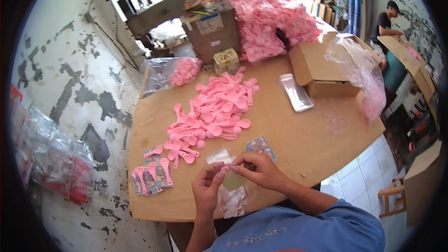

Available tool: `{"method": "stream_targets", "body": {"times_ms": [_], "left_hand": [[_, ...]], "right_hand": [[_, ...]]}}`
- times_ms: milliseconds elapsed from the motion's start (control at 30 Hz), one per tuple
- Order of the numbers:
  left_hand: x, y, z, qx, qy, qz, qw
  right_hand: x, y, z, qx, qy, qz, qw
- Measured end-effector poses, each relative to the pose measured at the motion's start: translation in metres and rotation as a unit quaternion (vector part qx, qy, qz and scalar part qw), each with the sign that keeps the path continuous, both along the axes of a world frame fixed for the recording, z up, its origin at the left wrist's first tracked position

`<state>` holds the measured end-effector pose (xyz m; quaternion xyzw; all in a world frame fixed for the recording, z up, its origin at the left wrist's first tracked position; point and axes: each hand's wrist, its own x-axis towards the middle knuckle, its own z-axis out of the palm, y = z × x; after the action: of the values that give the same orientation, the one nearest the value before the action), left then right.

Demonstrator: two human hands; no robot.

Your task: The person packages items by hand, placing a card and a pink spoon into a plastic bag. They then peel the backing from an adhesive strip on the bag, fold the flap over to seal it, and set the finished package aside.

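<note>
Both hands, left hand (207, 187) and right hand (256, 168), pinch a small clear plastic sachet (229, 182). Left of the grip lie finished packets (151, 177); beyond, loose pink plastic spoons (217, 109) remain unpacked on the tabletop (303, 140).

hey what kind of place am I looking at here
Probably a small packing workshop. A heap of loose pink spoons covers the cardboard-topped table, finished packets lie stacked at its near-left corner, and big bags of pink spoons sit by an open carton.
</note>
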<state>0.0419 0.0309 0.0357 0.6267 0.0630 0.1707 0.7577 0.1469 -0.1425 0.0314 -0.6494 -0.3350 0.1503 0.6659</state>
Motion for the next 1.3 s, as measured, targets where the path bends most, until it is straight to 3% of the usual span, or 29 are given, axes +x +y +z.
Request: {"method": "stream_targets", "body": {"times_ms": [200, 333, 567, 633, 700, 800, 833, 1000, 1300], "left_hand": [[-0.004, 0.013, -0.017, -0.011, 0.003, -0.022, 1.000], [-0.010, 0.020, -0.021, 0.062, 0.064, -0.002, 0.996], [-0.015, 0.008, -0.011, -0.009, 0.033, 0.001, 0.999], [-0.018, 0.014, -0.022, 0.050, 0.051, 0.023, 0.997], [-0.014, 0.013, -0.019, 0.029, 0.076, 0.039, 0.996], [-0.008, 0.008, 0.002, -0.020, 0.069, -0.005, 0.997], [-0.006, 0.006, -0.002, -0.038, 0.024, 0.009, 0.999], [-0.007, 0.007, -0.004, -0.086, 0.014, -0.005, 0.996], [-0.016, 0.015, -0.018, -0.036, -0.087, -0.014, 0.995]], "right_hand": [[-0.001, -0.001, -0.005, 0.000, 0.033, -0.011, 0.999], [0.000, 0.006, -0.017, 0.032, 0.016, -0.045, 0.998], [-0.016, 0.005, -0.004, -0.001, 0.061, -0.041, 0.997], [-0.009, 0.003, -0.006, -0.027, 0.024, -0.052, 0.998], [-0.007, 0.005, -0.013, -0.053, 0.015, -0.059, 0.997], [-0.011, 0.002, -0.006, -0.007, 0.102, -0.057, 0.993], [-0.012, 0.002, -0.003, -0.012, 0.112, -0.043, 0.993], [-0.007, -0.002, 0.014, 0.022, 0.139, -0.003, 0.990], [-0.006, -0.001, 0.005, 0.082, 0.133, 0.049, 0.986]]}}
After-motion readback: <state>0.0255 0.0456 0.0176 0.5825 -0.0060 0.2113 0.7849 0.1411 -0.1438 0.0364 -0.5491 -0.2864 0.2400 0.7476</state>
